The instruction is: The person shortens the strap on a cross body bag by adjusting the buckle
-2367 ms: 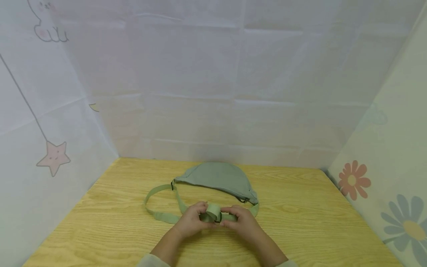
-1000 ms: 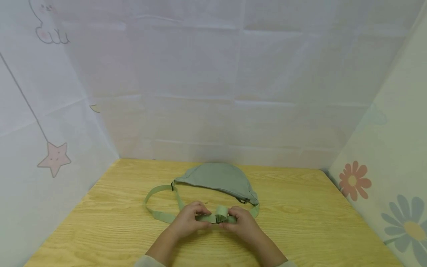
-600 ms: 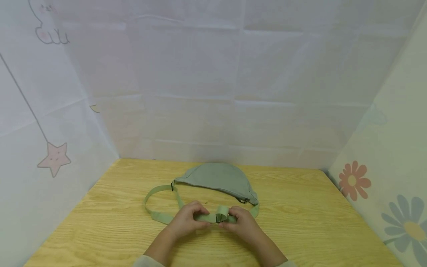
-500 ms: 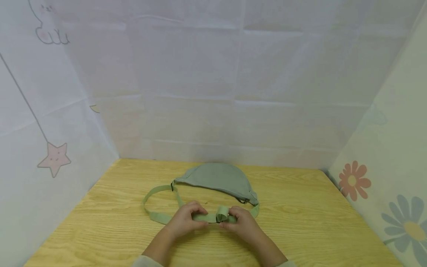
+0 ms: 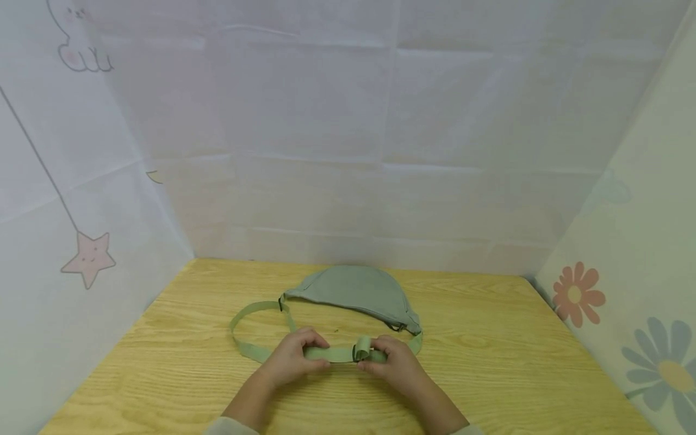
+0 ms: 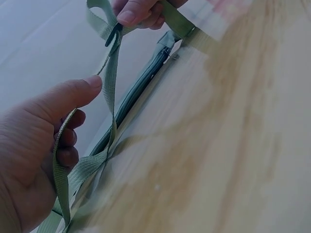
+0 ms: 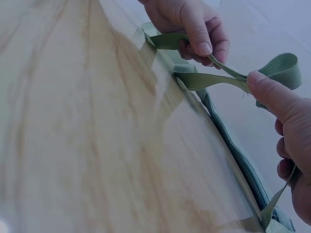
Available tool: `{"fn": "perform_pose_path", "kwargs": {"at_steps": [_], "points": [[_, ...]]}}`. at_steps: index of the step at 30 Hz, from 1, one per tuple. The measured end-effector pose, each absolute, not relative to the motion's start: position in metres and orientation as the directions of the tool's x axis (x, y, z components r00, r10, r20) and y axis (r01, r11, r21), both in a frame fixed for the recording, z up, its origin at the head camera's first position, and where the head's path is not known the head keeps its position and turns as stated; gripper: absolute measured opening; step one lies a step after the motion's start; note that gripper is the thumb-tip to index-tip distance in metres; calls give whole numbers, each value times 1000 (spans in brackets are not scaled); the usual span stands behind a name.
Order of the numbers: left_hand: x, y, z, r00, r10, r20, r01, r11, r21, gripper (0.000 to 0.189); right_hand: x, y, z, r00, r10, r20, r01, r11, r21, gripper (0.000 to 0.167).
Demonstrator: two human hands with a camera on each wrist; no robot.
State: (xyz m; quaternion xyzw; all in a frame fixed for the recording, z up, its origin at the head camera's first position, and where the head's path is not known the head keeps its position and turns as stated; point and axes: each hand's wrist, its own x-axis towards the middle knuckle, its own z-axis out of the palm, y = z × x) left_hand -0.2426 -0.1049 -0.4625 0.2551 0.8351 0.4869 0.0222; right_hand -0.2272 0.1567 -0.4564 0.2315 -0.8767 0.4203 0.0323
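A sage-green waist bag (image 5: 356,292) lies on the table, its zip side toward me. Its light green strap (image 5: 338,355) runs in front of it between the two hands. My left hand (image 5: 289,360) pinches the strap between thumb and fingers. Close to the dark slider buckle (image 5: 354,353), my right hand (image 5: 399,365) pinches the strap, and a loop of webbing (image 5: 362,345) stands up there. In the right wrist view the right thumb (image 7: 269,92) presses on the strap beside the loop (image 7: 284,70). The left wrist view shows strap passing through the left hand (image 6: 43,131).
The wood-grain table (image 5: 489,356) carries the bag and a slack strap curve (image 5: 239,326) at left. A second dark buckle (image 5: 281,303) sits at the bag's left end. Printed cloth walls (image 5: 348,151) enclose the back and sides.
My left hand has slid leftward, so a longer straight piece of strap shows between it and the buckle. The left strap curve has shifted slightly left. My right hand has barely moved lately.
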Motion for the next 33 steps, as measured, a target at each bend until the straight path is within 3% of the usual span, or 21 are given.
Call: {"fn": "perform_pose_path", "kwargs": {"at_steps": [21,33], "points": [[-243,-115,-463,-875,439,204,397,409,822,26,-227,156,-458,-880,-389,272,-456,538,-709,30],[-244,-142,-468,-897,396,195,373,444,815,28,-227,159,-455,-890,-393,231,-428,542,-723,42]]}}
